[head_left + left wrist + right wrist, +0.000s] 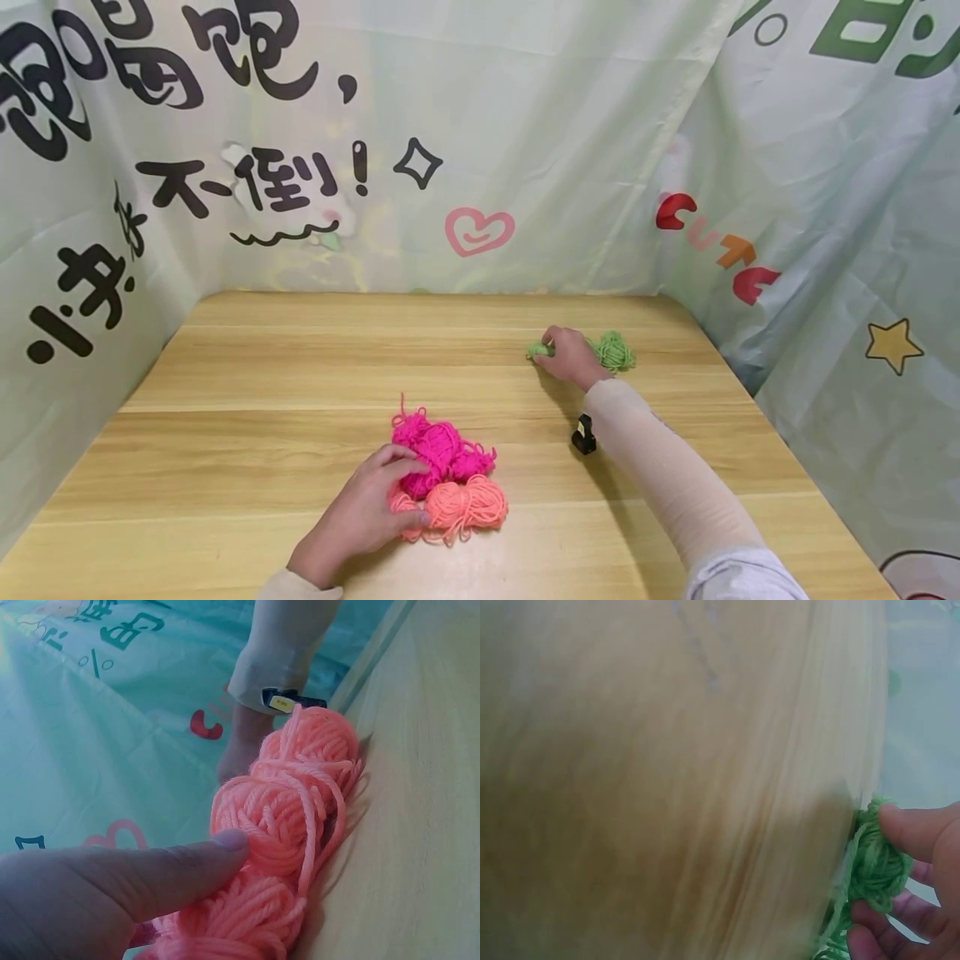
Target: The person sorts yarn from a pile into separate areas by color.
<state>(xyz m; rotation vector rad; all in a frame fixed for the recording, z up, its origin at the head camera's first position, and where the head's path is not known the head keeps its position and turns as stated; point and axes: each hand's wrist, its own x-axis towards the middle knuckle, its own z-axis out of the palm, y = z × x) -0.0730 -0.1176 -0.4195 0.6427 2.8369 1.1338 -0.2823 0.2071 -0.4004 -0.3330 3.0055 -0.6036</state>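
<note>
My right hand pinches one end of the green yarn at the back right of the table. In the right wrist view, thumb and fingertips are on either side of a small green bundle. My left hand rests at the left ends of two yarn piles, fingers on the magenta yarn and thumb on the coral yarn. Up close in the left wrist view, the thumb lies nearly straight against the coral strands; the other fingers are hidden there. The magenta pile lies just behind the coral one.
A small black object appears beside the right forearm; the left wrist view shows a black device with a yellow label on that wrist. Printed cloth encloses the wooden table at the back and sides.
</note>
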